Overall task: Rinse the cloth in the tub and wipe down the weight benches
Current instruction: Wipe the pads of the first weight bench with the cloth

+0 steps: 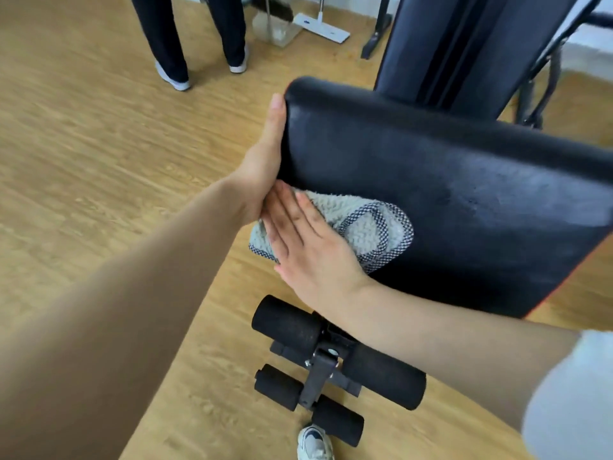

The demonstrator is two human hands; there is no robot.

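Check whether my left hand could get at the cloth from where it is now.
Probably yes. The left hand is against the end of the bench pad, right beside the cloth. The right hand lies flat on part of the cloth, but a bare corner shows next to the left wrist.

The scene is brightly and evenly lit by soft, diffuse light. The brightest area is found at the far right, where a white wall (593, 44) is washed out almost to pure white. A broad, dull sheen is laid across the black bench pad (431, 200), strongest toward its right end. Only faint, soft-edged shadows are cast beneath the foam rollers (288, 322) on the wooden floor (83, 144). At the left, the floor's grain is smeared into streaks by motion blur. The weave of the cloth (365, 227) is rendered fairly sharply. Wide-angle distortion is marked: the near forearms are stretched large toward the lower corners. The white sleeve (570, 393) at near right is blurred and overexposed.
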